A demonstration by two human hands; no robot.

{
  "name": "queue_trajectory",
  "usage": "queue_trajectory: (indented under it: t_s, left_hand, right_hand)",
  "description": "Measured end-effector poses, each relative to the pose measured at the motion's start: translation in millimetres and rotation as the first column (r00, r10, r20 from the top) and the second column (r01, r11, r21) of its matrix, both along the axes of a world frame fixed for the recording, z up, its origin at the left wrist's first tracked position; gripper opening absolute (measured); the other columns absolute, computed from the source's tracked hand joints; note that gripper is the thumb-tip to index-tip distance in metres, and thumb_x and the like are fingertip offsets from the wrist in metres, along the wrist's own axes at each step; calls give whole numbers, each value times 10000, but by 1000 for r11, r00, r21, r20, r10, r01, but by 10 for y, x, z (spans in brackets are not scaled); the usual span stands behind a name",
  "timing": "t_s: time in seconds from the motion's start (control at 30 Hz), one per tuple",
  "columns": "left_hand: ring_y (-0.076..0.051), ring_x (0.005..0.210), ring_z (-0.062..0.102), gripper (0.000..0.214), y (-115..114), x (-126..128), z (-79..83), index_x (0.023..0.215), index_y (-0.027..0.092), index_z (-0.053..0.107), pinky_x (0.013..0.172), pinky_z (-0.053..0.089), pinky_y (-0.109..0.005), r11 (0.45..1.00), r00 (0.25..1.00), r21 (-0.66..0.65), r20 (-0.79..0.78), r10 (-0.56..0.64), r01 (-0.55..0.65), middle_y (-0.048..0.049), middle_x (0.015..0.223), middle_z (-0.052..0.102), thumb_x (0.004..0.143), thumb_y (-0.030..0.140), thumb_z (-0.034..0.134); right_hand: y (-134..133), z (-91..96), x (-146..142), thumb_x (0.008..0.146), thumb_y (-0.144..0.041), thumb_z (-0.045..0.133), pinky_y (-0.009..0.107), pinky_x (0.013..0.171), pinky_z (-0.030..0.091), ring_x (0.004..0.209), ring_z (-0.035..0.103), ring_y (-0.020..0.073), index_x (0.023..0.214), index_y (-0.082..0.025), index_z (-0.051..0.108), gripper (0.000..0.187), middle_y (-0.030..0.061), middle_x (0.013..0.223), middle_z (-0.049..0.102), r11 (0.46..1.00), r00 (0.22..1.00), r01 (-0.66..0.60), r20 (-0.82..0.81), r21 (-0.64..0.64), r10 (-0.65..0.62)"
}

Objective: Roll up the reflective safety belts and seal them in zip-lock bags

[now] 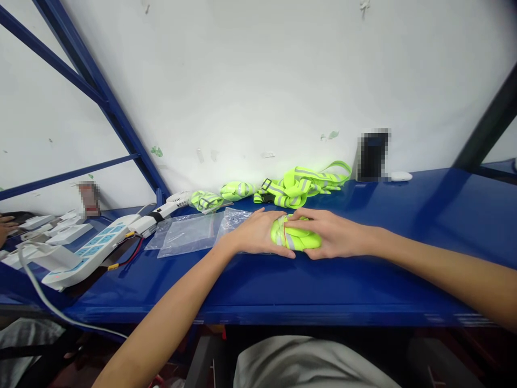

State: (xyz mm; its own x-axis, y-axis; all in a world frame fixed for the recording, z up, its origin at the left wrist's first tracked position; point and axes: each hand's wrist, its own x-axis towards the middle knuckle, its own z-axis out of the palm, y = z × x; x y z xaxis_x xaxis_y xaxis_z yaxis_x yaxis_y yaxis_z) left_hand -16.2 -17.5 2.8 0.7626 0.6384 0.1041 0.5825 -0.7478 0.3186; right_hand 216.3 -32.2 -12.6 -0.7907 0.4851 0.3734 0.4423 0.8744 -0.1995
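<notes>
A folded neon-yellow reflective strap bundle [294,238] lies on the blue shelf [323,285], squeezed between both of my hands. My left hand [258,233] presses it from the left, fingers curled around its edge. From the right, my right hand [335,234] covers it, fingers wrapped over the top. Clear plastic zip bags [189,233] lie flat just left of my left hand. More neon reflective straps [301,186] sit in a loose pile behind my hands, with two smaller folded bundles [224,195] to their left.
A white power strip [86,253] with cables and a small white fan [172,203] lie at the left. Another person's hand [6,226] shows at the far left edge. A dark blurred object [372,155] and a white item [399,176] stand by the wall. Blue frame beams rise on the left.
</notes>
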Motion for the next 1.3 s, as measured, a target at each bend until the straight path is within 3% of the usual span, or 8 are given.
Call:
queue_trajectory:
  t_s: [0.2, 0.37, 0.5, 0.6, 0.67, 0.83, 1.0, 1.3]
  left_hand:
    - [-343, 1205, 567, 936, -18, 22, -27, 1330, 191, 525, 1124, 303, -539, 991, 998, 124, 26, 48, -51, -122, 1285, 629, 618, 772, 701]
    - [-322, 1101, 621, 866, 60, -45, -11, 1297, 208, 559, 931, 470, -422, 994, 994, 75, 75, 73, -79, -99, 1226, 659, 612, 697, 762]
    - [-313, 1073, 635, 886, 113, -128, -31, 1315, 206, 553, 885, 491, -394, 994, 990, 16, 89, 108, -109, -90, 1231, 658, 608, 696, 762]
    - [-331, 1123, 619, 934, 112, -152, -54, 1340, 184, 535, 928, 484, -415, 991, 987, 10, 87, 135, -136, -116, 1275, 637, 601, 710, 757]
    - [-344, 1176, 597, 974, 102, -143, -60, 1363, 178, 514, 973, 469, -434, 991, 988, 15, 83, 133, -135, -131, 1318, 615, 589, 713, 764]
    - [-356, 1226, 569, 994, 87, -91, -21, 1378, 178, 497, 1010, 447, -462, 995, 995, 62, 56, 77, -80, -144, 1361, 587, 587, 717, 764]
    - [-335, 1170, 606, 921, 85, -120, 15, 1359, 223, 513, 967, 470, -450, 996, 997, 77, 68, 45, -50, -112, 1301, 627, 609, 694, 766]
    - [-349, 1224, 574, 983, 140, -60, -52, 1409, 199, 454, 1015, 446, -465, 989, 996, 125, 43, 73, -78, -136, 1357, 587, 640, 758, 699]
  right_hand:
    - [54, -34, -50, 801, -455, 716, 387, 967, 483, 1124, 623, 278, 1272, -223, 643, 529, 95, 1239, 650, 998, 995, -12, -98, -62, 6]
    - [71, -132, -77, 753, -596, 725, 455, 996, 455, 1191, 581, 308, 1333, -244, 572, 696, 102, 1306, 618, 971, 968, 171, -157, -169, -198]
    - [42, -50, 17, 730, -557, 754, 468, 1017, 442, 1281, 494, 326, 1420, -272, 498, 790, 131, 1466, 425, 970, 981, 143, -103, -195, -166]
    - [29, 54, 111, 814, -500, 686, 464, 931, 481, 1090, 594, 295, 1485, -338, 421, 740, 98, 1296, 545, 965, 993, 119, 41, -235, -112]
    - [24, 72, 121, 884, -449, 612, 440, 883, 492, 968, 612, 260, 1498, -321, 407, 660, 81, 1126, 597, 964, 994, 102, 70, -247, -88]
    - [7, -67, -41, 943, -390, 545, 419, 910, 488, 1034, 593, 248, 1456, -253, 456, 538, 116, 1185, 577, 974, 998, 32, -44, -225, -43]
    - [1, -135, -160, 909, -384, 611, 434, 987, 469, 1188, 579, 268, 1436, -244, 434, 573, 115, 1355, 574, 979, 979, 0, -201, -206, -43]
    - [27, -177, -217, 933, -337, 564, 401, 978, 485, 1162, 615, 255, 1256, -198, 586, 352, 116, 1265, 649, 991, 967, 10, -251, -137, -44]
